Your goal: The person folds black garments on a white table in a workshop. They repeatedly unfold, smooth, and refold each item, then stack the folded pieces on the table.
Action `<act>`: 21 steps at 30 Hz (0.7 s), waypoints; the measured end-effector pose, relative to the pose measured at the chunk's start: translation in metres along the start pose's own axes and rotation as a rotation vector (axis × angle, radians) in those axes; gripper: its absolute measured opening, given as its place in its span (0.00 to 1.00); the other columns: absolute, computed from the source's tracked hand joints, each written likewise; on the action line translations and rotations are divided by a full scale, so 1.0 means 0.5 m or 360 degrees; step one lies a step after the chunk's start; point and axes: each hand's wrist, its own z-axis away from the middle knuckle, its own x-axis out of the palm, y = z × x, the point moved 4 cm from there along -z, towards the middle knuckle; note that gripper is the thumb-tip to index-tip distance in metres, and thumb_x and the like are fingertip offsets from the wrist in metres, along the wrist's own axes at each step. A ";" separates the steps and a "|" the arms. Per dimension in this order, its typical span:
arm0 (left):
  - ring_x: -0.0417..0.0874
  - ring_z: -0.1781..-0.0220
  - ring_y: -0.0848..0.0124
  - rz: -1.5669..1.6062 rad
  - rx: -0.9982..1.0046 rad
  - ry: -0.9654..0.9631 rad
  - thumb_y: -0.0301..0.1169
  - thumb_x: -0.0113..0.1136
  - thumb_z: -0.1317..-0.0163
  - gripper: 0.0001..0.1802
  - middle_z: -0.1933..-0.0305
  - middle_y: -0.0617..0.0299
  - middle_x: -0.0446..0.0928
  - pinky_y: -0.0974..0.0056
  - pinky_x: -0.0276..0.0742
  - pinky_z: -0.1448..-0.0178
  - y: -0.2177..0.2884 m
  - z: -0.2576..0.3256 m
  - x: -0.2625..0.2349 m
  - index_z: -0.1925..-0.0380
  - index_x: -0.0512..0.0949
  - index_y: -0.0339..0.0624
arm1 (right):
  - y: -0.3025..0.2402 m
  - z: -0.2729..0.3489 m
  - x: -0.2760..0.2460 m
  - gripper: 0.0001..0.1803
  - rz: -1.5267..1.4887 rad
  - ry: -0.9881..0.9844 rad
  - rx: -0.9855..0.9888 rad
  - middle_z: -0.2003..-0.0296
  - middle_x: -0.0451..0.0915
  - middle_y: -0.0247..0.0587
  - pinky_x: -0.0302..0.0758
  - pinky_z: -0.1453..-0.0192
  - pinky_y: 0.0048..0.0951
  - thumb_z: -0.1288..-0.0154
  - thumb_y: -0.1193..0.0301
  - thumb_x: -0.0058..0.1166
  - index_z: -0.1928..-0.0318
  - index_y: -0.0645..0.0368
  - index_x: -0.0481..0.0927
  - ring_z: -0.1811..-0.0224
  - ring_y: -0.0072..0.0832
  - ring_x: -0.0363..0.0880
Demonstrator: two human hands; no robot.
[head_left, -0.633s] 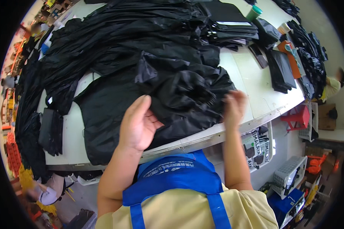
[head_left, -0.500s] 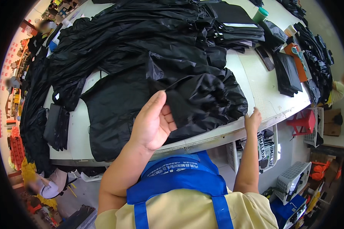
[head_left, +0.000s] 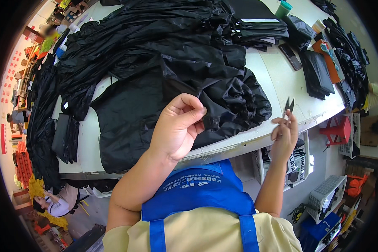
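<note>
A crumpled black fabric piece (head_left: pixel 222 92) lies on the white table (head_left: pixel 281 80) in front of me. My left hand (head_left: pixel 178 126) pinches a fold of that fabric between thumb and fingers, palm turned up. My right hand (head_left: pixel 283 134) is raised at the table's front edge and holds small thread snips (head_left: pixel 288 106) with the blades pointing up, a short way right of the fabric. A blue apron over a cream shirt shows at the bottom.
A large heap of black fabric (head_left: pixel 147 38) covers the far and left table. Folded black stacks (head_left: pixel 260 23), a dark flat device (head_left: pixel 290 56) and more black items (head_left: pixel 319 73) lie to the right. White baskets (head_left: pixel 329 195) and a red stool (head_left: pixel 336 128) stand on the floor.
My left hand has closed its fingers onto a fold of the fabric. My right hand has come up from below the table edge with the snips in it.
</note>
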 end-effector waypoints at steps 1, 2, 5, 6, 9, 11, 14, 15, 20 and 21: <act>0.81 0.58 0.72 0.0022 -0.0009 0.0056 0.18 0.54 0.39 0.16 0.62 0.63 0.80 0.66 0.79 0.54 0.002 0.004 0.013 0.53 0.76 0.45 | -0.038 0.034 0.052 0.20 -0.0039 -0.0107 -0.0116 0.63 0.78 0.41 0.64 0.71 0.16 0.32 0.74 0.37 0.44 0.65 0.73 0.76 0.19 0.68; 0.82 0.58 0.70 0.0040 -0.0021 0.0109 0.17 0.54 0.40 0.15 0.62 0.62 0.81 0.64 0.80 0.51 0.005 0.005 0.024 0.54 0.76 0.44 | -0.068 0.064 0.097 0.20 -0.0078 -0.0210 -0.0234 0.64 0.77 0.39 0.63 0.69 0.16 0.31 0.73 0.36 0.43 0.66 0.73 0.74 0.20 0.67; 0.81 0.53 0.69 -0.0070 0.0032 0.0113 0.18 0.55 0.41 0.19 0.56 0.61 0.77 0.62 0.79 0.46 0.017 0.017 0.040 0.48 0.73 0.41 | -0.122 0.106 0.179 0.19 0.0431 -0.0461 -0.0644 0.68 0.75 0.37 0.67 0.64 0.21 0.31 0.71 0.46 0.43 0.64 0.76 0.69 0.22 0.69; 0.81 0.52 0.68 -0.0097 0.0075 0.0119 0.18 0.55 0.41 0.20 0.54 0.60 0.76 0.62 0.79 0.45 0.021 0.020 0.045 0.47 0.72 0.40 | -0.129 0.110 0.199 0.18 0.0556 -0.0451 -0.0662 0.68 0.74 0.37 0.69 0.64 0.21 0.32 0.70 0.51 0.44 0.64 0.77 0.69 0.22 0.70; 0.80 0.51 0.67 -0.0101 0.0118 0.0105 0.17 0.56 0.42 0.23 0.50 0.57 0.74 0.60 0.78 0.44 0.025 0.030 0.047 0.45 0.70 0.39 | -0.119 0.125 0.213 0.23 0.0627 -0.0399 -0.0680 0.67 0.76 0.37 0.72 0.68 0.19 0.43 0.73 0.64 0.45 0.60 0.78 0.73 0.19 0.72; 0.80 0.52 0.69 -0.0107 0.0161 0.0114 0.17 0.57 0.42 0.23 0.51 0.58 0.74 0.63 0.79 0.45 0.027 0.034 0.046 0.44 0.69 0.38 | -0.122 0.130 0.223 0.24 0.0657 -0.0392 -0.0705 0.68 0.76 0.36 0.73 0.70 0.19 0.45 0.73 0.66 0.46 0.60 0.79 0.74 0.19 0.73; 0.81 0.54 0.71 -0.0156 0.0235 0.0108 0.16 0.59 0.42 0.24 0.52 0.57 0.76 0.65 0.80 0.48 0.027 0.042 0.044 0.44 0.69 0.36 | -0.135 0.128 0.233 0.24 0.0717 -0.0386 -0.0792 0.70 0.77 0.36 0.73 0.71 0.20 0.47 0.73 0.68 0.48 0.60 0.79 0.74 0.20 0.74; 0.82 0.55 0.72 -0.0178 0.0256 0.0097 0.16 0.59 0.42 0.24 0.52 0.57 0.77 0.66 0.80 0.48 0.027 0.044 0.044 0.44 0.69 0.36 | -0.139 0.127 0.234 0.24 0.0739 -0.0383 -0.0802 0.70 0.77 0.36 0.73 0.71 0.20 0.47 0.72 0.68 0.48 0.60 0.80 0.75 0.20 0.74; 0.83 0.56 0.72 -0.0287 0.0348 0.0070 0.16 0.60 0.42 0.24 0.54 0.54 0.80 0.68 0.81 0.50 0.033 0.047 0.040 0.44 0.69 0.34 | -0.141 0.126 0.236 0.22 0.0734 -0.0385 -0.0759 0.71 0.77 0.36 0.68 0.71 0.19 0.46 0.72 0.67 0.50 0.61 0.81 0.75 0.19 0.69; 0.83 0.56 0.72 -0.0289 0.0346 0.0059 0.16 0.60 0.42 0.24 0.54 0.53 0.80 0.68 0.81 0.50 0.034 0.047 0.039 0.44 0.69 0.34 | -0.141 0.126 0.235 0.21 0.0735 -0.0381 -0.0767 0.71 0.77 0.36 0.68 0.71 0.19 0.46 0.73 0.67 0.50 0.61 0.81 0.75 0.19 0.70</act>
